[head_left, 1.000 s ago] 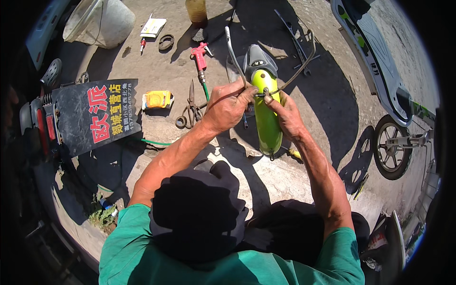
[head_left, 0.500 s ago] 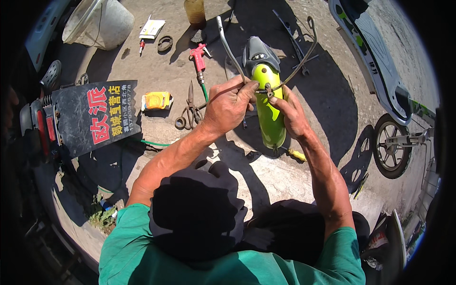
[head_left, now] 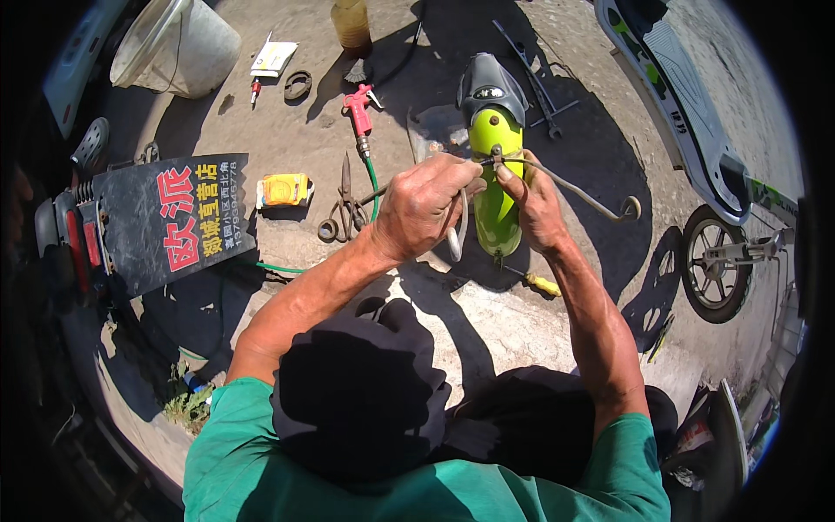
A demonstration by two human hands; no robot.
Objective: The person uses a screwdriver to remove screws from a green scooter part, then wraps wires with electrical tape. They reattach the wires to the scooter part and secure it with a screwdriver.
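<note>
A lime-green mudguard (head_left: pixel 497 217) with a grey front end (head_left: pixel 492 85) is held upright between my hands. A bent metal wire stay (head_left: pixel 591 198) crosses it, fixed at a small clip in the middle. My left hand (head_left: pixel 422 209) is closed around the stay beside the clip, and the stay's left arm hangs below the fingers. My right hand (head_left: pixel 537 207) grips the mudguard's right side, thumb on its face just below the clip and fingers partly hidden behind it.
Around the work lie a red air blow gun (head_left: pixel 357 111) on a green hose, scissors (head_left: pixel 346 204), a yellow packet (head_left: pixel 284 190), a yellow-handled screwdriver (head_left: pixel 541 284) and wrenches (head_left: pixel 535 83). A white bucket (head_left: pixel 187 52) stands far left; a scooter wheel (head_left: pixel 718 265) is at right.
The wire stay has swung over, its arms going from pointing away from me to pointing down and outward. My left hand has turned with it; the right hand stays on the mudguard.
</note>
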